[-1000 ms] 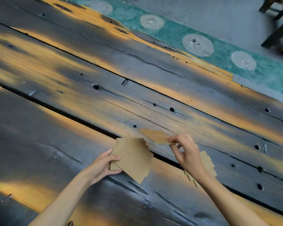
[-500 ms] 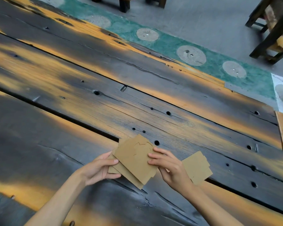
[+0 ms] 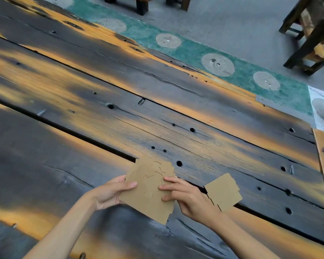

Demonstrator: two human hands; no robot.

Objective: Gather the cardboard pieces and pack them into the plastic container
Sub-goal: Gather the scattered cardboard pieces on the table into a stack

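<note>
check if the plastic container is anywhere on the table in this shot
No, only the wooden table, the cardboard stack in both hands and a smaller cardboard pile show; no container is in view.

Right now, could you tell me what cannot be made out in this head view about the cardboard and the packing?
- Plastic container: nowhere in the head view.
- Held cardboard stack: piece count unclear; the top sheet, left hand and right hand cover the rest.
- Cardboard pile on the table: its lower pieces are overlapped, so no count.
- Table: cut off by the frame edges.
</note>
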